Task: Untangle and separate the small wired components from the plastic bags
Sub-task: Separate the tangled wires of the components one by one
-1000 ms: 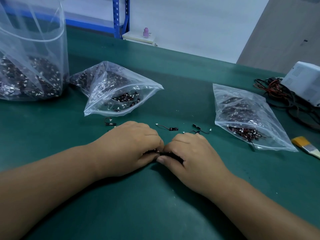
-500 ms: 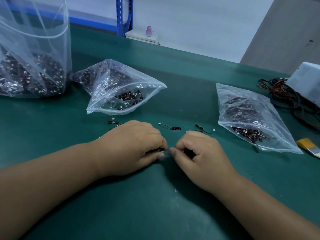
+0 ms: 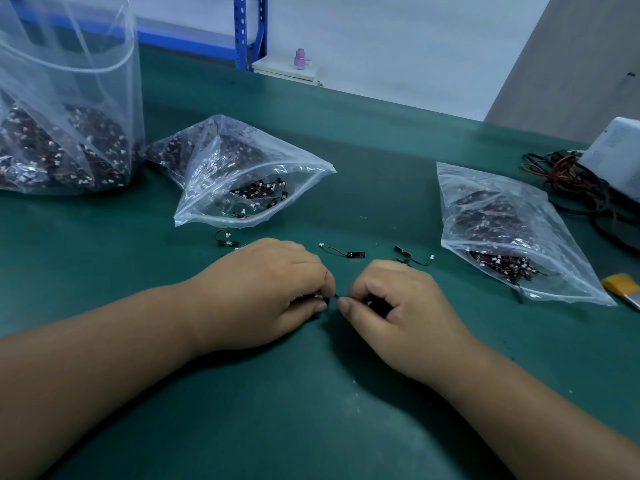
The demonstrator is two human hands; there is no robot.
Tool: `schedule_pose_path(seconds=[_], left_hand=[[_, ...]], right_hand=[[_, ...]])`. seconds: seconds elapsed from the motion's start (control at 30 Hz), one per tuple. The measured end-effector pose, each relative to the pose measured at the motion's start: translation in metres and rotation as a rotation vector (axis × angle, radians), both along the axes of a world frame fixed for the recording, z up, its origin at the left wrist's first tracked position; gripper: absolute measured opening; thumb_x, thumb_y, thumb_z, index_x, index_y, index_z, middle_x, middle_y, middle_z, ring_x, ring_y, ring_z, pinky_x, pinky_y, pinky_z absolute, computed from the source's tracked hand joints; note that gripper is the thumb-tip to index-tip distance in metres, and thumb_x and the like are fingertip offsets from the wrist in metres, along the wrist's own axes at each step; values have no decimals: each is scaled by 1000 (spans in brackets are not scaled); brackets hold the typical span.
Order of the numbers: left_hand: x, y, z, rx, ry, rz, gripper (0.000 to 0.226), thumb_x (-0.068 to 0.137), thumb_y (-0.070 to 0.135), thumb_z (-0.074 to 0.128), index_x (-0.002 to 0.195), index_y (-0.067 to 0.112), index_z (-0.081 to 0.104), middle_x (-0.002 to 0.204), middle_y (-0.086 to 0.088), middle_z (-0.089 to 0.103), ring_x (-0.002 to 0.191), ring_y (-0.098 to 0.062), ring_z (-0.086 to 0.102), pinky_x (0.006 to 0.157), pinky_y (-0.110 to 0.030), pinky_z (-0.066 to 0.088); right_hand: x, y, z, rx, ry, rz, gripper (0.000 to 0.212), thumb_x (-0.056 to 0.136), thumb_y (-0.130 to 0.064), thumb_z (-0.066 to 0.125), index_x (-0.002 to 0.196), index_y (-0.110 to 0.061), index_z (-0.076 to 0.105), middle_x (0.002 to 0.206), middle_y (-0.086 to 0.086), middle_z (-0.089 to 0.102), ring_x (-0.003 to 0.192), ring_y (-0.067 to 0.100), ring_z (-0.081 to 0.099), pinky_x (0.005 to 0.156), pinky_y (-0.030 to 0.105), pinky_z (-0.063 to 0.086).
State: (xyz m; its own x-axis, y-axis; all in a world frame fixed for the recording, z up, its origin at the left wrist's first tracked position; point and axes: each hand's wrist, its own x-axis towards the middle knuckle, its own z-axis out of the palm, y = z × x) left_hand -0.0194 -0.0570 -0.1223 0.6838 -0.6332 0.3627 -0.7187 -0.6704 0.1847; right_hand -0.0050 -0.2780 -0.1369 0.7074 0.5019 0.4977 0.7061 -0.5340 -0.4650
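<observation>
At the far left a tall clear bag (image 3: 69, 133) stands on the green table mat (image 3: 311, 410), cut off by the frame edge, its bottom packed with dark wired pieces too jumbled to tell apart. Next to it a smaller zip bag (image 3: 242, 178) lies on its side, mouth facing the person, with more pieces visible inside. Just in front of its mouth lies a loose component (image 3: 227, 241), curled, with a white mark on its black tab that I cannot read. The left hand (image 3: 263, 299) rests on the mat, fingers curled, thumb and forefinger pinching one end of a tangled component (image 3: 329, 297). The right hand (image 3: 398, 306) pinches the other end, and what looks like more dark wire with a white plug is tucked under its curled fingers, mostly hidden. Beyond the hands lie a second loose component (image 3: 346, 253) and a third loose component (image 3: 414, 256), apart from each other. Further right lies a third bag (image 3: 512, 230), also part full. Past it sits a heap of cables (image 3: 568, 188) beside a white box (image 3: 616, 154) whose label print is too small to read, and a yellow-handled brush (image 3: 620, 285) cut off at the edge.
</observation>
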Motion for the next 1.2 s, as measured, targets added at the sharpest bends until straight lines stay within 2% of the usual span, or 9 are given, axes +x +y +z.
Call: schedule_pose_path(seconds=[0.1, 0.43, 0.57, 0.67, 0.77, 0.9, 1.0, 1.07, 1.2], left_hand=[[0, -1, 0, -4, 0, -9, 5, 91, 26, 63, 96, 26, 65, 86, 13, 62, 83, -14, 56, 78, -37, 48], [-1, -1, 2, -42, -16, -9, 4, 90, 23, 65, 91, 25, 62, 80, 14, 59, 77, -12, 53, 75, -33, 47], [-2, -1, 3, -45, 8, -30, 2, 92, 20, 62, 92, 21, 64, 80, 10, 61, 77, -16, 55, 74, -38, 48], [-3, -1, 5, -59, -52, -38, 7, 92, 21, 59, 91, 20, 66, 78, 9, 61, 74, -18, 57, 74, -40, 48], [-2, -1, 7, -116, -121, -46, 5, 90, 14, 63, 90, 15, 68, 77, 6, 61, 72, -21, 57, 77, -41, 47], [-4, -1, 6, -104, -126, -53, 5, 90, 20, 66, 93, 15, 66, 81, 7, 61, 76, -20, 56, 82, -42, 46], [-5, 3, 5, -69, -101, 1, 25, 85, 40, 67, 99, 20, 62, 91, 8, 62, 85, -20, 58, 86, -43, 46], [-6, 5, 7, -14, -65, 33, 36, 77, 48, 64, 102, 24, 55, 97, 10, 58, 91, -16, 55, 90, -40, 44], [-5, 5, 7, 78, 1, 61, 29, 71, 43, 60, 94, 28, 49, 94, 15, 51, 90, -12, 48, 88, -37, 42]], right_hand=[[0, 1, 0, -72, -9, 33, 21, 85, -36, 62, 71, -20, 63, 69, -8, 54, 67, 13, 53, 61, 39, 46], [0, 3, 1, -174, -41, 89, 10, 87, -29, 68, 83, -21, 69, 76, -7, 59, 74, 17, 57, 66, 42, 50], [0, 3, 3, -211, -54, 87, 10, 88, -29, 67, 87, -19, 71, 78, -6, 60, 77, 19, 58, 67, 43, 50], [-1, 5, 4, -234, -50, 84, 11, 90, -28, 63, 91, -20, 71, 80, -6, 59, 79, 19, 58, 68, 42, 50], [-4, 6, 5, -242, -63, 61, 7, 91, -24, 60, 97, -25, 64, 82, -6, 59, 79, 19, 55, 68, 41, 49], [-7, 5, 3, -178, 5, -15, 24, 88, -24, 55, 108, -35, 48, 85, -14, 63, 77, 16, 54, 65, 34, 42], [-8, 5, 3, -170, -13, -41, 20, 87, -25, 54, 105, -34, 49, 81, -12, 64, 75, 18, 54, 64, 36, 45], [-8, 5, 5, -173, -62, -22, 14, 85, -17, 56, 95, -27, 56, 77, -9, 62, 73, 17, 54, 64, 38, 47], [-5, 9, 4, -157, -131, 68, 18, 78, -4, 56, 80, -16, 70, 68, -2, 58, 65, 22, 55, 59, 39, 49]])
